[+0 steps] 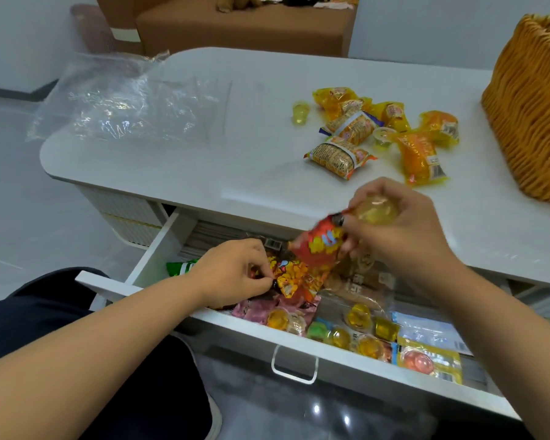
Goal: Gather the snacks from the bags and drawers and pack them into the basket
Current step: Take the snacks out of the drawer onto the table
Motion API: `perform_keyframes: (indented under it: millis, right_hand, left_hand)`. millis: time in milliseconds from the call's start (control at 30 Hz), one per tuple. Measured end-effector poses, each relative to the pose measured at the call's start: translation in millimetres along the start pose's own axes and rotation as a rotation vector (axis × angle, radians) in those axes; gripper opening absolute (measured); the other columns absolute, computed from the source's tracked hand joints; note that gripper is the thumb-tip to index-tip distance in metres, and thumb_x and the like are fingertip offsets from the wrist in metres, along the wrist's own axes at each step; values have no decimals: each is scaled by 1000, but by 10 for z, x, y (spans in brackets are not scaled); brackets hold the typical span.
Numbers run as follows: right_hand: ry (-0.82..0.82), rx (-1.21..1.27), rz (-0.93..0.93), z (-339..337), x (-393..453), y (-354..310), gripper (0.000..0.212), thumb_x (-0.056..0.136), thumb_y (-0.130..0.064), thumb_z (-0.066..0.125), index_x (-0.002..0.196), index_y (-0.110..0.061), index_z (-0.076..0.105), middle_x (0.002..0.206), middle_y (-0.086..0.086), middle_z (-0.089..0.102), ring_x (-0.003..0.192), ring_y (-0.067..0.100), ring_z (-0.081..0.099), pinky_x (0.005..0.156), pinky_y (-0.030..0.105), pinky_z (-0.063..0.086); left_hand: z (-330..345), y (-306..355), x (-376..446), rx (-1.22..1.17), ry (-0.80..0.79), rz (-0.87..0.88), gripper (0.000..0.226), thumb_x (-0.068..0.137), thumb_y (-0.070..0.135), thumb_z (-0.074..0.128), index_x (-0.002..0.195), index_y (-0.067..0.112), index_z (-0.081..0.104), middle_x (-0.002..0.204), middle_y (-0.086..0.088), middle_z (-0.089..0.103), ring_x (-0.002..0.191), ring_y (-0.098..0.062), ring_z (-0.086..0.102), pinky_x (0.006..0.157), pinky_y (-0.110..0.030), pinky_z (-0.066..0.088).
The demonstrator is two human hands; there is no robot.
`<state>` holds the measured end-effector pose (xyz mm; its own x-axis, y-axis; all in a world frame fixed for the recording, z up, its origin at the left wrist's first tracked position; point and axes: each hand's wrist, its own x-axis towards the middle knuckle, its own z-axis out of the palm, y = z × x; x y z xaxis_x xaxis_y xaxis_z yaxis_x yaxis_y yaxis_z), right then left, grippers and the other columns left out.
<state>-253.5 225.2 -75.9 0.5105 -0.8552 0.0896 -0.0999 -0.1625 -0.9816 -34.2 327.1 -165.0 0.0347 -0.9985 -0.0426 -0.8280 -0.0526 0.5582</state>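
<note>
The right hand [397, 230] gripped a jelly cup [377, 211] and a red packet [318, 249] together above the open drawer [204, 315]; the left hand [235, 271] pinched a wrapper [286, 277] inside. The overloaded right hand risked dropping one before the basket [531, 106].

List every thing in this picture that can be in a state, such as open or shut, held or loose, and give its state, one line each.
Drawer: pulled open, snacks inside.
Left hand: in the drawer, pinching a yellow-and-red packet.
Right hand: raised above the drawer, holding a jelly cup and a red packet.
Clear plastic bag: lying flat on the table.
Snack pile: loose on the table, not yet packed.
Wicker basket: standing at the table's right edge; inside unseen.
</note>
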Motion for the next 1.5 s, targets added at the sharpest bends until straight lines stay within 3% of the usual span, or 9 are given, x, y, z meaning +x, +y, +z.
perform_keyframes:
  millis: [200,333,433,533,767,967,1133,1300,1500]
  right_hand:
    - [546,420,314,-387,393,181,19,86,5,62,86,-12,53,65,8,59,44,8,59,43,18,49]
    - [723,374,366,-617,470,482,15,86,2,60,97,-6,53,81,17,64,52,12,68,50,20,52]
    - [700,18,336,-638,477,537,23,86,-12,64,105,-11,52,100,15,67,68,17,70,63,27,56]
    - [583,-554,172,-552,479,579,43,90,-28,61,124,-9,44,131,14,44,102,31,57,77,26,35]
    - [356,-1201,67,-462,703,734,51,100,-46,35,136,-10,35,136,13,36,97,41,58,64,35,33]
    - [495,-1179,157,-609,1008,815,47,99,-44,39,130,-8,39,123,13,42,93,40,60,63,36,32]
    - [543,-1201,171,-628,1100,861,42,98,-42,40,125,-10,43,121,10,43,88,35,62,59,34,31]
    - [551,-1184,174,-646,1129,843,43,98,-43,40,123,-10,44,122,9,43,92,34,61,61,34,31]
    - [587,-1072,181,-629,1063,776,47,96,-43,44,124,-5,42,125,13,41,93,38,59,63,34,33]
  left_hand:
    - [-100,373,-204,-387,121,84,15,71,38,71,77,26,77,84,11,63,67,-11,60,63,-18,45]
    - [-315,594,-145,-435,202,128,9,74,32,75,78,24,78,82,10,66,71,-12,64,66,-16,46]
    - [-515,730,10,-481,200,108,4,79,12,79,79,17,79,80,9,68,69,-22,64,65,-22,48]
    - [-698,887,273,-410,247,151,9,80,10,78,78,18,77,80,10,67,63,-11,59,60,-17,44]
    - [-739,1038,1482,-46,411,196,4,80,28,70,79,28,74,88,9,58,70,-2,55,70,-25,48]
    - [-404,1127,2390,322,416,114,20,89,32,59,98,21,74,114,-2,56,101,-25,58,71,-34,43]
    - [-132,984,2671,256,491,95,25,89,35,61,107,20,68,116,-1,52,96,-25,59,68,-31,41]
    - [-142,980,2543,228,453,69,56,81,51,66,129,26,54,131,2,51,113,-25,58,85,-42,52]
    - [-337,1121,1750,-167,476,19,20,90,25,60,110,22,62,110,5,64,95,-11,64,85,-35,55]
